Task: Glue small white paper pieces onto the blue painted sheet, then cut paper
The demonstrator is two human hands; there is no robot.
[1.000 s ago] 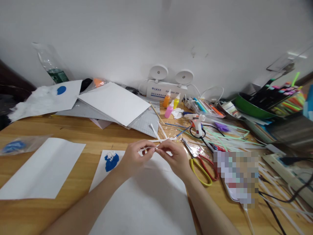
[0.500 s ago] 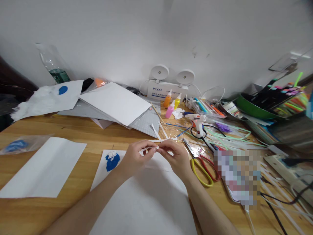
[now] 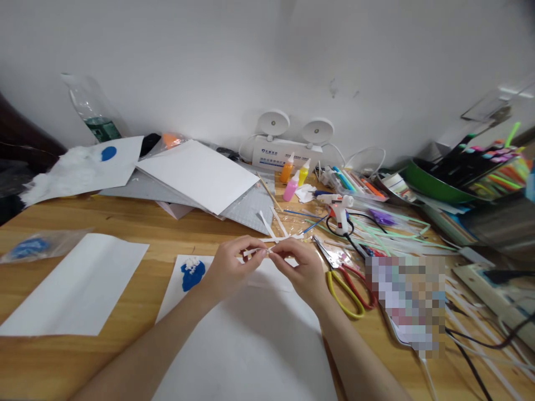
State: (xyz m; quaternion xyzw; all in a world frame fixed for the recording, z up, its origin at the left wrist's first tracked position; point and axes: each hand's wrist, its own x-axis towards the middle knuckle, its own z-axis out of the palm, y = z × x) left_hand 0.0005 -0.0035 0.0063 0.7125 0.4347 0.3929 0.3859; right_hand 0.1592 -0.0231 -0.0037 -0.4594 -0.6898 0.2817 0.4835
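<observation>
Above a large white sheet (image 3: 259, 345), my left hand (image 3: 236, 264) and my right hand (image 3: 298, 264) meet at their fingertips. Both pinch a thin white paper strip (image 3: 251, 252), whose end sticks out beneath my left fingers. The exact fold between the fingertips is too small to make out. Just beyond the hands lie more white strips (image 3: 279, 223). Left of my left hand is a white paper with a blue patch (image 3: 193, 277) topped by small white bits. Scissors (image 3: 345, 284) with yellow and red handles rest right of my right hand.
A glue gun (image 3: 340, 214), small paint bottles (image 3: 291, 186) and markers (image 3: 349, 181) stand or lie behind. Stacked boards (image 3: 200, 175) are at the back left, a blank sheet (image 3: 79, 287) at the left. A blurred-out item (image 3: 405, 301) and cables lie right.
The fingertips have shifted slightly, and more of the white strip shows beneath my left fingers. The other things keep their places, with a slight shift of the view.
</observation>
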